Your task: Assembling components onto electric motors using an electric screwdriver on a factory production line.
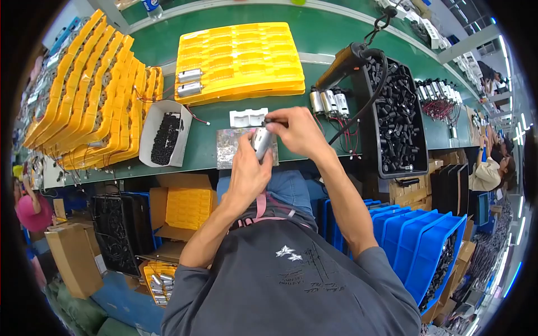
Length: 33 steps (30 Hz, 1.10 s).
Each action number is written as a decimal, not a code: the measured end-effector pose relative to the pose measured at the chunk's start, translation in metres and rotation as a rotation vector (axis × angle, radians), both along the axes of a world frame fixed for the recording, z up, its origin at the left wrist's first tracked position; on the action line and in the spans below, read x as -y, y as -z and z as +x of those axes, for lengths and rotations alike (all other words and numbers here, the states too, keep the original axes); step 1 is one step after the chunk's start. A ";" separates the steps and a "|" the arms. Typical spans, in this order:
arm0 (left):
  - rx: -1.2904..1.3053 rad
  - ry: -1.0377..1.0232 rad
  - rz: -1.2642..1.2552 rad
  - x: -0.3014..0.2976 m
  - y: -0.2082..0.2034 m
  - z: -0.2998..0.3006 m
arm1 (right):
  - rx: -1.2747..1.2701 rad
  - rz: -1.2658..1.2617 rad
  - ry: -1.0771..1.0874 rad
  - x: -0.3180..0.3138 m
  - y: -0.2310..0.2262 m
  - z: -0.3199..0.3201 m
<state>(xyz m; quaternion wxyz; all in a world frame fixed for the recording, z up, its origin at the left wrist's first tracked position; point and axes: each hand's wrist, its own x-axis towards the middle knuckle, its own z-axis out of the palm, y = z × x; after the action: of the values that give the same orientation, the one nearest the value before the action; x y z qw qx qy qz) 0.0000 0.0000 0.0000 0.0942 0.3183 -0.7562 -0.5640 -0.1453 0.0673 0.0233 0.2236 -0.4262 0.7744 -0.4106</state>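
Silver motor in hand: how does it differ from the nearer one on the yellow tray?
The held motor slants away from the person; the tray motor lies crosswise. The left hand grips the held motor, partly covering it; no hand touches the tray motor. Both are silver cylinders.

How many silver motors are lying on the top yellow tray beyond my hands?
2. The farther motor and the nearer motor lie side by side at the near left corner of the yellow tray. Any underneath it would be hidden.
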 end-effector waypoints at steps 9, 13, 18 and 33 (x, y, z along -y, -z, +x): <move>0.069 -0.127 -0.712 0.009 0.042 -0.036 | -0.145 0.147 -0.062 0.056 0.042 -0.036; 0.121 -0.191 -0.763 0.006 0.048 -0.047 | -0.201 0.204 -0.104 0.065 0.048 -0.042; 0.161 -0.212 -0.786 0.004 0.049 -0.053 | -0.278 0.275 -0.141 0.073 0.046 -0.045; 0.226 -0.152 -0.884 0.007 0.054 -0.056 | -0.376 0.493 -0.122 0.090 0.040 -0.039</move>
<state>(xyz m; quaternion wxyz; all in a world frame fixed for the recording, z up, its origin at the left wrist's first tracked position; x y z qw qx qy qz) -0.0563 -0.0066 -0.0537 0.1789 0.3616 -0.9042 -0.1406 -0.1848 -0.0223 -0.0167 0.1970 -0.4733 0.8515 -0.1104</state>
